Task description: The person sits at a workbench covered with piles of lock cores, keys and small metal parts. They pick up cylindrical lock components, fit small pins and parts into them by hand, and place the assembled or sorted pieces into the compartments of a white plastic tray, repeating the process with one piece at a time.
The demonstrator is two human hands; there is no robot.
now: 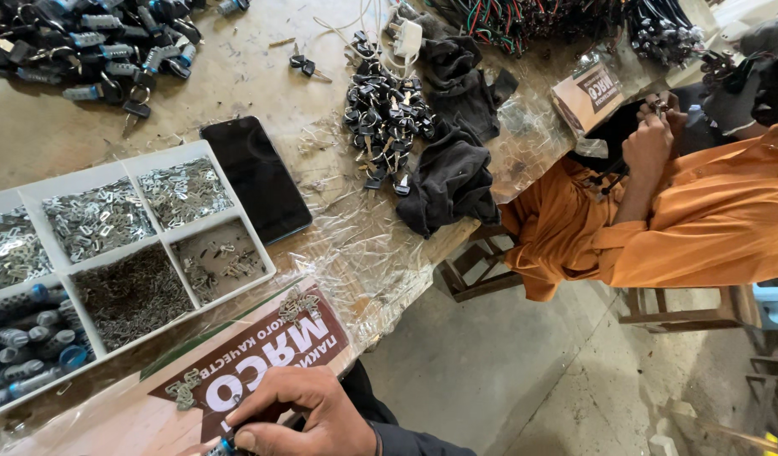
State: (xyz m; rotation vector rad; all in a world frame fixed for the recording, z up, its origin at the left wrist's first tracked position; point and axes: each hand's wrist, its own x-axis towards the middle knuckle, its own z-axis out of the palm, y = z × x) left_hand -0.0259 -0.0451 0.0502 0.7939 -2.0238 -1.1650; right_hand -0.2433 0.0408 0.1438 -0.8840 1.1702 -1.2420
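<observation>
One hand (309, 418) of the person wearing the camera shows at the bottom edge of the view, fingers curled tight around a small cylinder with a blue end (226, 445). Which hand it is cannot be told for certain; the sleeve enters from the right, so it is likely the right one. The other hand is out of view.

The hand rests on a flat cardboard sheet with a dark red panel (262, 359), which lies just below a white divided tray (262, 268). The cylinder pokes out toward the lower left of the fist, its long axis running roughly left to right, pointing away from the tray.

Inside the tray, the compartments hold small silvery metal parts, thin dark pins, and, at the tray's lower left, more blue-ended cylinders (26, 338). Loose metal clips (298, 306) lie on the cardboard between the hand and the tray.

Beyond the tray lie a black phone (255, 177) and a heap of black keys (384, 114). Far to the tray's right, a person in orange (701, 219) sits working with both hands raised.
</observation>
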